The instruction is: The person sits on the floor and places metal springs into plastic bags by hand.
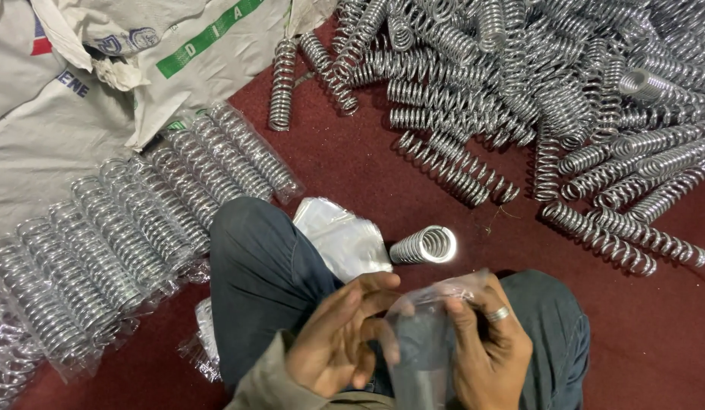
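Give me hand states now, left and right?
Left hand: fingers pinching the edge of the clear plastic bag.
Right hand: grip closed on the same bag's opening.

A large heap of loose metal coil springs (pixel 534 99) lies on the dark red floor (pixel 352 167). A row of springs sealed in clear sleeves (pixel 132 228) lies beside white woven sacks (pixel 79 91). A stack of empty clear bags (pixel 341 239) lies near one spring (pixel 424 245).

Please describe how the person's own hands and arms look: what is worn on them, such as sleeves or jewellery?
Both hands are bare, without gloves. The left hand comes out of a khaki, olive-brown sleeve with a loose cuff. The right hand wears a plain silver-coloured ring on one finger; its sleeve is out of view. No watch or bracelet shows.
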